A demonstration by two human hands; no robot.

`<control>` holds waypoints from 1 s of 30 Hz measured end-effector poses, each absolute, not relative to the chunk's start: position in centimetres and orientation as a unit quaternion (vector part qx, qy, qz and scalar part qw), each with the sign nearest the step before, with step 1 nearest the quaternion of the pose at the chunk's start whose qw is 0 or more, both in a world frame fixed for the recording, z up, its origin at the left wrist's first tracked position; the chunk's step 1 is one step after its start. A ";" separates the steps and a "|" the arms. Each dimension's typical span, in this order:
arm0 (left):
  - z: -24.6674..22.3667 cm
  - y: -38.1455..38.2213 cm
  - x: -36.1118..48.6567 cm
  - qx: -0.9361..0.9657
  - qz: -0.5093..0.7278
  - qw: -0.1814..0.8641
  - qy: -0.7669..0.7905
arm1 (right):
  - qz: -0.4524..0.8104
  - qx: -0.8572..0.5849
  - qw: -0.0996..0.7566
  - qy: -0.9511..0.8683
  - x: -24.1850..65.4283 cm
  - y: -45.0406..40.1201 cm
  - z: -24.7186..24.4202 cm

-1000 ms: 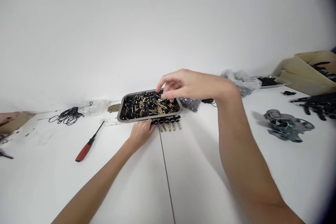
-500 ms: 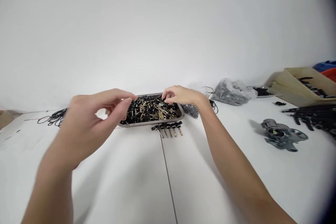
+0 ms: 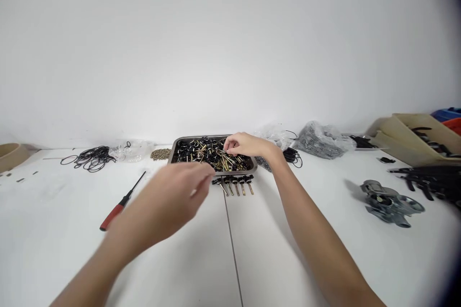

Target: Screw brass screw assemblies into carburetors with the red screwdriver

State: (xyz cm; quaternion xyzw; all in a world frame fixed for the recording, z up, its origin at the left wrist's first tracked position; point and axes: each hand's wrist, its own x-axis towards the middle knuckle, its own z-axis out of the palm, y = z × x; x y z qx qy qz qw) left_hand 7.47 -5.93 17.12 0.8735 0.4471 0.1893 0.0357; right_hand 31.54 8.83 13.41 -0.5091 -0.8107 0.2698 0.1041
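A metal tray holds a heap of small black fittings with brass-coloured and silver pins. My right hand reaches over its right half, fingers curled and pinched down among the pins; what lies between the fingertips is hidden. My left hand, blurred by motion, is in front of the tray's near edge with thumb and forefinger together. Anything in that pinch cannot be made out. Just right of its fingertips, several black-headed pins lie in a row on the white table.
A red-handled screwdriver lies left of my left hand. Brass bits and black cords are at the back left. On the right are a bag of grey parts, a grey metal casting, black parts and a cream bin.
My left hand has moved right and down, towards the row of pins, uncovering the screwdriver and brass bits. My right hand stays at the tray. The view has shifted slightly.
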 end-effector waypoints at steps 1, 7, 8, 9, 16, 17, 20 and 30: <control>15.8 -5.2 8.7 0.889 0.133 0.048 0.436 | 0.268 -0.508 0.108 -0.811 31.8 8.6 13.7; 8.3 -1.8 12.5 0.908 -0.061 0.087 0.406 | 0.279 -0.495 0.141 -0.810 33.7 8.1 14.8; 7.6 -1.4 12.5 0.905 -0.069 0.093 0.410 | 0.281 -0.494 0.146 -0.810 34.0 8.1 14.9; 7.1 -1.0 12.4 0.902 -0.073 0.102 0.413 | 0.282 -0.493 0.150 -0.809 34.3 8.1 15.0; 5.6 0.5 12.3 0.898 -0.055 0.148 0.411 | 0.275 -0.507 0.165 -0.800 35.3 8.0 15.5; 5.5 0.6 12.3 0.899 -0.055 0.145 0.409 | 0.276 -0.509 0.165 -0.798 35.4 8.1 15.5; 5.1 0.7 12.3 0.900 -0.040 0.140 0.410 | 0.281 -0.514 0.157 -0.795 35.4 8.3 15.4; 4.4 1.3 11.8 0.903 0.018 0.168 0.395 | 0.281 -0.534 0.133 -0.786 34.9 8.6 15.0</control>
